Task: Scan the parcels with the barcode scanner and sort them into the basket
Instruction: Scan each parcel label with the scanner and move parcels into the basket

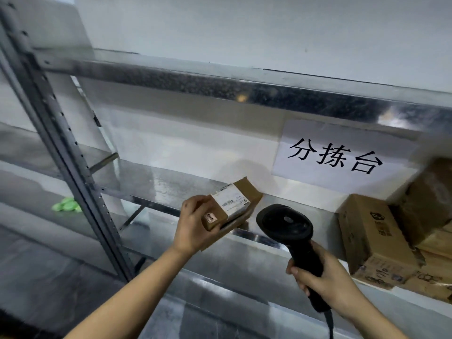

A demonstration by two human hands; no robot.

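Green and blurred, a small thing (65, 206) is lying on a lower shelf at the far left; what it is cannot be told. Just to its right a grey metal upright (61, 143), punched with a row of holes, is running slantwise down the view and carrying the steel shelves (171, 182) of the rack.

Near the middle the left hand (195, 225) is reaching up and gripping a small brown cardboard parcel (247, 190) by its near end. The thumb is lying along the left side and the fingers are curling underneath. The parcel is being held in the air in front of the shelf edge, tilted, with its white printed label (232, 201) facing up toward the camera. A small square sticker (210, 218) is showing on its near end face.

Just right of the parcel, and not touching it, the black barcode scanner (286, 226) is standing with its wide head level with the parcel's right end. The right hand (327, 280) is wrapping its fingers round the scanner's handle, and a dark cable (329, 324) is trailing from the foot of the handle to the bottom edge.

Above and further right, a white paper sign (342, 157) bearing three black characters is hanging on the wall behind the shelf. At the far right, brown cardboard boxes (376, 241) are sitting stacked on the shelf. The nearest is showing print on its side, and those at the edge are blurring out.
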